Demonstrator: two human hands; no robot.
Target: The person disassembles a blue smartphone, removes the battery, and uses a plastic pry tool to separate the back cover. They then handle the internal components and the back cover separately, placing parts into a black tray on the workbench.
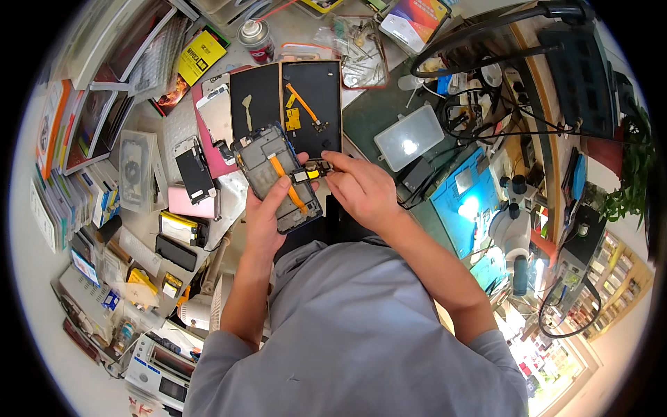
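My left hand [262, 212] holds an opened phone frame [276, 175] from below, its thumb lying across the frame's middle beside an orange flex strip. The frame is tilted, inner side up. My right hand [361, 191] pinches a small dark part with a yellow patch [313, 171] at the frame's right edge, fingertips touching it. Just behind the frame lie two black phone panels [286, 103], one with an orange flex cable on it.
A spray can [256, 38] stands at the back. Phone parts and boxes crowd the left side [187, 174]. A white plastic box [410, 137], tangled cables, a blue mat [462, 198] and a microscope [514, 229] lie to the right.
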